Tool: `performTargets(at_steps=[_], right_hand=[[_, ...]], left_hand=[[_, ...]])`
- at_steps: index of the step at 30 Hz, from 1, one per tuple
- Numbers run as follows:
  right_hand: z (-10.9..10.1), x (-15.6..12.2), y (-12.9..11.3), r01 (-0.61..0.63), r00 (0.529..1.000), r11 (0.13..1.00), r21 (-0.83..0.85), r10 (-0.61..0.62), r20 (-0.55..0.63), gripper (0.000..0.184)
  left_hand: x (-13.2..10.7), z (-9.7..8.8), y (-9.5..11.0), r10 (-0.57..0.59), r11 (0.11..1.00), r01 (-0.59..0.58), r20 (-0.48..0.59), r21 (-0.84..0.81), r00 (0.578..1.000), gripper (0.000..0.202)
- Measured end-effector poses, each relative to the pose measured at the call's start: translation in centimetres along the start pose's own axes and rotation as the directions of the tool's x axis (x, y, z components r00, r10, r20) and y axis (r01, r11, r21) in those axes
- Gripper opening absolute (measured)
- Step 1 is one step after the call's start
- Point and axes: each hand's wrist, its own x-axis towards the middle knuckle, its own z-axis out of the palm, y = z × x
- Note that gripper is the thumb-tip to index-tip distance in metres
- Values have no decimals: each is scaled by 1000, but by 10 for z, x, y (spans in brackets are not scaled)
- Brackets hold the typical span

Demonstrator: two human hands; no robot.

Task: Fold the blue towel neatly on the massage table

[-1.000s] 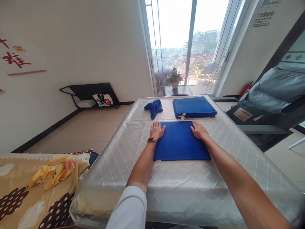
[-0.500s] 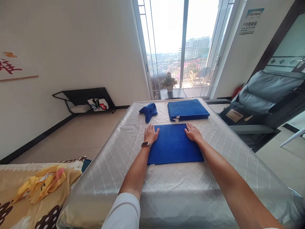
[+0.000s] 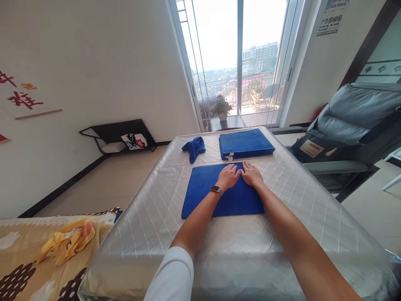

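Observation:
A blue towel (image 3: 200, 188), folded into a flat rectangle, lies on the silver quilted cover in front of me. My left hand (image 3: 229, 176) rests flat on it near the far edge, a watch on the wrist. Close beside it, my right hand (image 3: 251, 174) presses flat on the towel's upper right part, thumbs nearly touching. Both hands have their fingers stretched out and hold nothing. Just beyond them sits a stack of folded blue towels (image 3: 246, 142) with a white tag at its near side. A crumpled blue cloth (image 3: 194, 149) lies left of the stack.
The quilted cover (image 3: 156, 209) drapes a wide table or bed. On the right stands a grey recliner (image 3: 347, 121) with a dark bag on it. A patterned bedspread with yellow clothing (image 3: 67, 242) is at lower left. A potted plant (image 3: 222, 106) stands by the window.
My left hand has moved right from the towel's left edge to beside my right hand. The towel's left side now reaches further left. My right hand has shifted only slightly.

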Motion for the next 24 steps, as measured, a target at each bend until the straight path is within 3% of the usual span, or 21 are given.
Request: performTargets(at_steps=[3, 7, 10, 14, 20, 24], right_hand=[[-1, -4, 4, 50, 999, 998, -30, -49, 9, 63], [-1, -3, 3, 34, 999, 999, -18, -34, 3, 61], [0, 1, 0, 5, 1000, 1000, -5, -5, -8, 62], [0, 3, -2, -13, 1000, 1000, 5, 13, 9, 67], [-2, 3, -2, -21, 1000, 1000, 8, 21, 20, 67], [-2, 3, -1, -25, 1000, 1000, 1, 25, 14, 67]], left_hand=[[27, 19, 28, 56, 994, -44, 110, -103, 992, 70], [35, 28, 23, -4, 990, 28, 173, -137, 985, 74], [22, 24, -1, -53, 996, 64, 148, -69, 988, 74], [-4, 8, -42, -104, 994, 109, 201, -12, 974, 76], [-50, -20, -113, -295, 955, 285, 188, 80, 937, 79], [-74, -31, -143, -403, 914, 389, 147, 115, 903, 79]])
